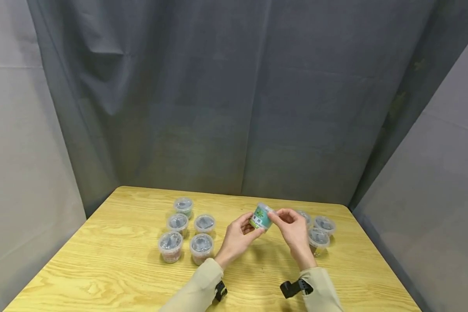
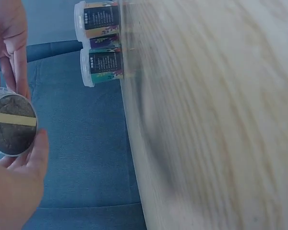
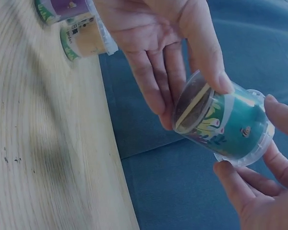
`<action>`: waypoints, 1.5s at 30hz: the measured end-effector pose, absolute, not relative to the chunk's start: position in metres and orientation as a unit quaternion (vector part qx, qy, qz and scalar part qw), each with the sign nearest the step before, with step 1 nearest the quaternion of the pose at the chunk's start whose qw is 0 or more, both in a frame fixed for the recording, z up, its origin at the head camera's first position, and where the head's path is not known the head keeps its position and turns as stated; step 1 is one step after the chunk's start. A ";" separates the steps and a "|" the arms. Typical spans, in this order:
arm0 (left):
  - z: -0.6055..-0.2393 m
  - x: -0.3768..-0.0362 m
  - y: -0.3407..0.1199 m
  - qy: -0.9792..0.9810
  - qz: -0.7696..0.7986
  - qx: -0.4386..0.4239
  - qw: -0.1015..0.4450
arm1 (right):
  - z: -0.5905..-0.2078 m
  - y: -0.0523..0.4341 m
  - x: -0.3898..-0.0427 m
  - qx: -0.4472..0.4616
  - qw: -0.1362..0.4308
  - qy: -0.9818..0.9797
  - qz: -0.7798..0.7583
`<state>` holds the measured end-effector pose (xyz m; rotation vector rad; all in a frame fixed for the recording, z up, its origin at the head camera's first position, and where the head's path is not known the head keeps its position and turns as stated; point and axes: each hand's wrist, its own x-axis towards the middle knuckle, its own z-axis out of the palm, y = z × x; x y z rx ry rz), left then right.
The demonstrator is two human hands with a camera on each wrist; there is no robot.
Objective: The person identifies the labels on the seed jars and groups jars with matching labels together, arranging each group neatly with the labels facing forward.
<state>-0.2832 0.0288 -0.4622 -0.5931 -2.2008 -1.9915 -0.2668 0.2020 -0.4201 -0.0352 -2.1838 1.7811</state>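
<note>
A small clear plastic cup (image 1: pixel 261 218) with a teal leaf-print label and dark contents is lifted above the table and tilted, held between both hands. My left hand (image 1: pixel 245 227) grips its bottom end; in the right wrist view the left thumb lies across the cup (image 3: pixel 225 120). My right hand (image 1: pixel 286 219) pinches the lidded end with its fingertips (image 3: pixel 230 172). The left wrist view shows the cup's base (image 2: pixel 12 125) with a pale strip across it.
Several lidded cups (image 1: pixel 187 234) stand grouped on the left of the wooden table (image 1: pixel 113 268). Three more cups (image 1: pixel 320 232) stand to the right, just behind my right hand. Grey curtains enclose the table on three sides.
</note>
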 end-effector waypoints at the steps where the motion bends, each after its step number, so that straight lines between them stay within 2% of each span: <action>1: -0.462 -0.283 0.029 -0.725 -0.658 -0.194 0.062 | -0.420 0.202 -0.267 -0.010 0.160 -0.765 0.624; 8: -0.460 -0.283 0.031 -0.741 -0.634 -0.183 0.124 | -0.417 0.196 -0.267 -0.021 0.162 -0.778 0.607; 18: -0.441 -0.284 0.023 -0.772 -0.596 -0.179 0.131 | -0.414 0.195 -0.273 -0.010 0.158 -0.778 0.608; 28: -0.405 -0.297 -0.004 -0.823 -0.526 -0.202 0.064 | -0.415 0.193 -0.287 0.027 0.116 -0.780 0.615; 39: -0.375 -0.325 -0.039 -0.855 -0.432 -0.285 -0.023 | -0.416 0.175 -0.307 0.090 0.072 -0.771 0.626; 45: -0.367 -0.336 -0.062 -0.857 -0.406 -0.315 -0.023 | -0.421 0.157 -0.322 0.128 0.078 -0.760 0.632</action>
